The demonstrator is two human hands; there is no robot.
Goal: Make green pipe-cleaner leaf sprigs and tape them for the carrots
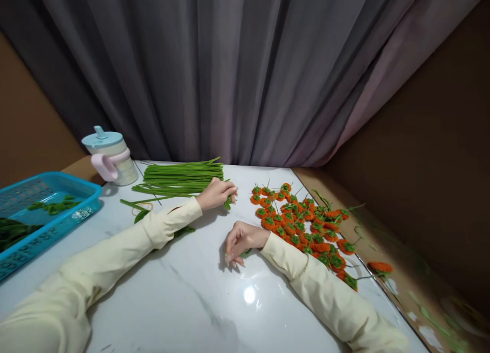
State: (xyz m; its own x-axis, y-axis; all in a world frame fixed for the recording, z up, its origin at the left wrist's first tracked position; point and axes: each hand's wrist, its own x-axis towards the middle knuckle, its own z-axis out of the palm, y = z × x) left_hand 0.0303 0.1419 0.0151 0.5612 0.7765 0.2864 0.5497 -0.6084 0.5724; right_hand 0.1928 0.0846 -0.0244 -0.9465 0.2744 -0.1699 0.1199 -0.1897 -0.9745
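Note:
My left hand (pixel 217 193) is closed around the near ends of a bundle of green pipe cleaners (pixel 179 178) that lies across the back of the white marble table (pixel 184 291). Resting on the table in the middle, my right hand (pixel 240 242) has its fingers curled down; a small green piece (pixel 246 252) shows under them. Both arms wear cream sleeves. Just right of my right hand lies a heap of several orange fuzzy pieces with green tops and thin stems (pixel 306 230).
A blue plastic basket (pixel 23 251) with green pieces inside stands at the left edge. A cream cup with a light-blue lid and pink handle (pixel 109 156) stands behind it. A grey curtain (pixel 229 72) hangs behind the table. A patterned brown surface (pixel 421 291) lies to the right.

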